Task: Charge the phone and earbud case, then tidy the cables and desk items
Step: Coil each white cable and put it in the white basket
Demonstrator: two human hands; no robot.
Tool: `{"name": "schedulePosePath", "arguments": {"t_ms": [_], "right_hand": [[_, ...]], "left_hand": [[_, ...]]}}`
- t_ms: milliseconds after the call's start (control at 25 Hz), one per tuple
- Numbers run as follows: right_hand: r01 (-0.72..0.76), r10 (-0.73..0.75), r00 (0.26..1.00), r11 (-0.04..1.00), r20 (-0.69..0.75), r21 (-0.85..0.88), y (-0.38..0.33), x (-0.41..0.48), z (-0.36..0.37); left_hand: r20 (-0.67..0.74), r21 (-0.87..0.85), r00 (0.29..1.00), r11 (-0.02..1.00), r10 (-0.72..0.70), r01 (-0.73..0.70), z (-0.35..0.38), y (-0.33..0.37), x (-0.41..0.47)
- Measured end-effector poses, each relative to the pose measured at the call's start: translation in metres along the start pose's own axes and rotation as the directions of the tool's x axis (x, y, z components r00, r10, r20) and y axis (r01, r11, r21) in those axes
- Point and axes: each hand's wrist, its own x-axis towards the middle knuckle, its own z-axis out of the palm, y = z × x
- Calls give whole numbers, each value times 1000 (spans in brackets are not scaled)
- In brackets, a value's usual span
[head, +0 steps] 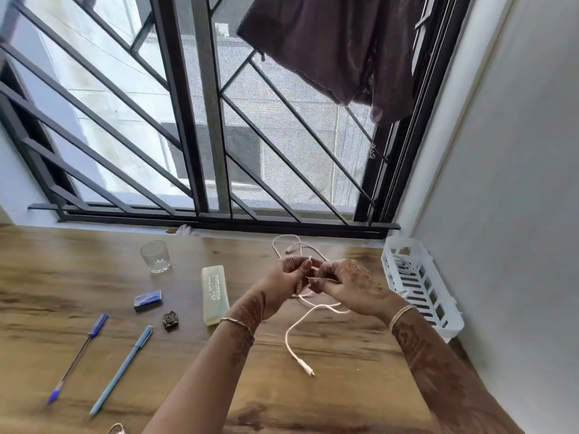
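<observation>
Both hands are raised above the middle of the wooden desk (329,399) and pinch a white charging cable (296,327). My left hand (288,277) and my right hand (347,281) grip it close together, fingertips nearly touching. One end of the cable hangs down and lies on the desk, its plug (308,369) pointing at me. More of the cable loops behind the hands toward the window (291,242). No phone or earbud case is in sight.
A white slotted basket (438,311) holding another white cable stands against the right wall. On the left lie a glass (155,256), a pale translucent case (214,294), a blue eraser (148,299), a small dark figurine (170,320) and two blue pens (78,357) (122,368).
</observation>
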Motion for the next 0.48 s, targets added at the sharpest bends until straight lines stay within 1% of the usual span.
{"name": "schedulePosePath", "arguments": {"t_ms": [80,120,160,200,240,280,360,480], "right_hand": [[-5,5,1000,1000,-28,6,-6,-3,-20],[0,-1,1000,1000,-20,-22,-9,-4,-28],[5,-5,1000,999,8,-45,-10,-4,-32],[15,-14,1000,999,26,-52,-11,-2,-36],[27,-26,999,999,38,-25,-10,1,-39],[34,-35,999,999,39,29,-11,4,-41],[8,-21,999,973,50,232,-7,9,-39],[-74,43,997,830,69,553,-1,10,-23]], "left_hand": [[27,128,999,992,-24,21,2,4,-5],[42,189,998,982,-41,33,4,4,-8],[64,228,996,973,-59,43,4,5,-12],[94,225,992,973,-78,55,2,5,-14],[136,170,986,982,-101,77,0,5,-17],[183,75,975,991,-122,110,-4,6,-18],[257,-81,955,981,-148,174,-12,10,-21],[320,-193,931,950,-174,244,-13,21,-28]]}}
